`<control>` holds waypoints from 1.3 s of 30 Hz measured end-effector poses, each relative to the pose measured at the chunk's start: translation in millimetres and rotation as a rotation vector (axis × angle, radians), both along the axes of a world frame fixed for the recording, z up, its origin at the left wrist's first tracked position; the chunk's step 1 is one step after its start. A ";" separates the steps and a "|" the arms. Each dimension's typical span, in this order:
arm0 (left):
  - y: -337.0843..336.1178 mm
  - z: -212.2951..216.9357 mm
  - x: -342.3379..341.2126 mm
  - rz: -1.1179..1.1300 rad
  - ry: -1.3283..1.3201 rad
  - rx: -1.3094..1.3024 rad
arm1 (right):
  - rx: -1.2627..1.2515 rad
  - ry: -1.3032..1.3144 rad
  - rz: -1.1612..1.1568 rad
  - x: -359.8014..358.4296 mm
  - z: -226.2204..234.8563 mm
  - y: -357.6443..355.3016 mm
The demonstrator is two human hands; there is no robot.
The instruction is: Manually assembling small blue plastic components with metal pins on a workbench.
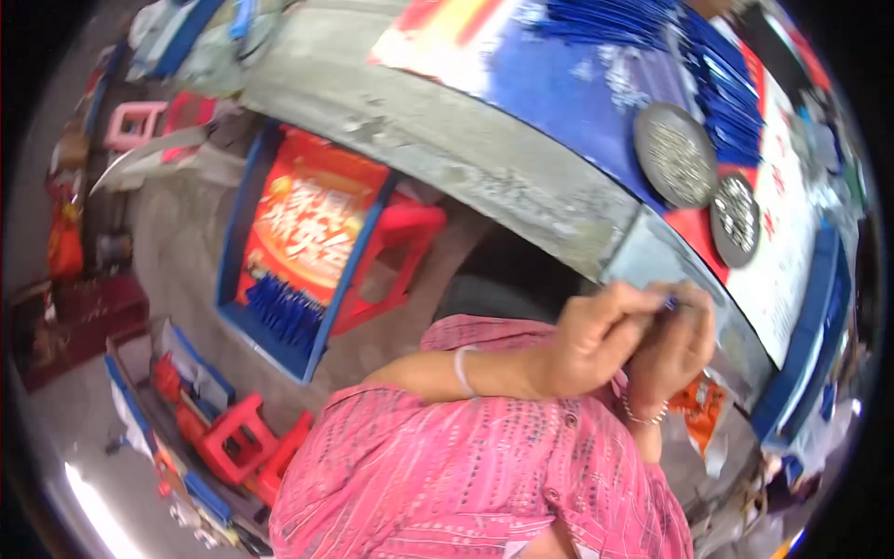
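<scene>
The tiny, dark blue piece (670,303) is at the fingertips, near the edge of the grey desk (521,200). The left grip (596,343) is pinched on it. The right grip (672,359) is curled close beside; I cannot tell if it holds anything. The piece looks light and hard, maybe slippery, so pinch it by its sides. A big, round, grey dish (643,149) and a smaller grey dish (738,258) hold little silver bits. A blue-walled tray (352,278) holds red paper and thin, dark blue sticks (284,310).
</scene>
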State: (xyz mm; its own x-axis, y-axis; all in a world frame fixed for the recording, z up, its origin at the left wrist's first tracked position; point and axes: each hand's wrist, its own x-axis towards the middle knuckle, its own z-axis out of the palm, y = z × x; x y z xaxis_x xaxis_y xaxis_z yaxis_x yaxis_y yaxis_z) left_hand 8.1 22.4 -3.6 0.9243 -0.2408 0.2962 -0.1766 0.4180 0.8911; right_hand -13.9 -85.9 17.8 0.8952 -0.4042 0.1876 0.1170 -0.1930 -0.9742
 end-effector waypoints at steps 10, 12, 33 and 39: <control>15.4 -7.4 3.9 -0.027 0.006 0.094 | -0.555 -0.099 -0.050 6.8 -6.4 19.2; 15.4 -7.2 0.4 0.018 0.017 0.115 | -0.434 0.012 -0.124 5.3 -0.2 30.6; 394.8 -85.8 -77.6 0.494 0.275 1.468 | -0.367 0.214 0.567 20.6 14.8 28.3; 409.0 -99.9 -94.6 0.487 0.242 1.503 | -0.414 0.249 0.669 19.8 24.6 22.7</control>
State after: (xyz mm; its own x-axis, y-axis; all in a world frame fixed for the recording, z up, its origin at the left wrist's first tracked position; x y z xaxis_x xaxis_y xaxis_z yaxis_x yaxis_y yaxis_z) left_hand -86.5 431.4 -103.5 0.9845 0.1534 -0.0849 0.1752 -0.8766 0.4482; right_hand 5.9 -63.2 42.4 0.9574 0.2871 -0.0317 0.1242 -0.5084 -0.8521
